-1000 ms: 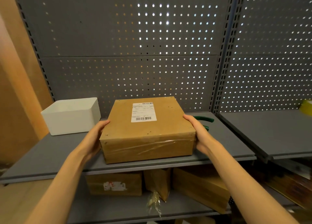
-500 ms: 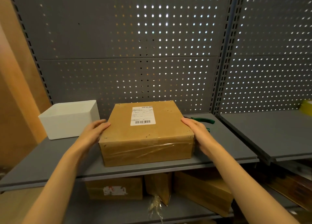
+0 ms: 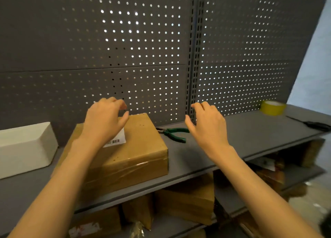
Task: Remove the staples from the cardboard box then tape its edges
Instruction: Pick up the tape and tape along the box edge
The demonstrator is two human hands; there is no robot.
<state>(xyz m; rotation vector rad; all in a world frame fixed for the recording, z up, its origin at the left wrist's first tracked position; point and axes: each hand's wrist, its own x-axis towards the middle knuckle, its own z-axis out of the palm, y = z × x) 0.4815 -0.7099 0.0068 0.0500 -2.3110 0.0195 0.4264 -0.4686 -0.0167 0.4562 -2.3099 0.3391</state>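
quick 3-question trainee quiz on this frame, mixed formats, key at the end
1. True or false: the left hand grips the brown cardboard box with the white barcode label.
2. Which tool lies on the grey metal shelf between the box and the right hand?
A. black scissors
B. green-handled pliers
C. a stapler
3. Fill in: the yellow roll of tape stands at the far ____ end of the shelf, against the perforated back panel.

Key
1. False: both hands hover with loosely curled fingers and hold nothing.
2. B
3. right
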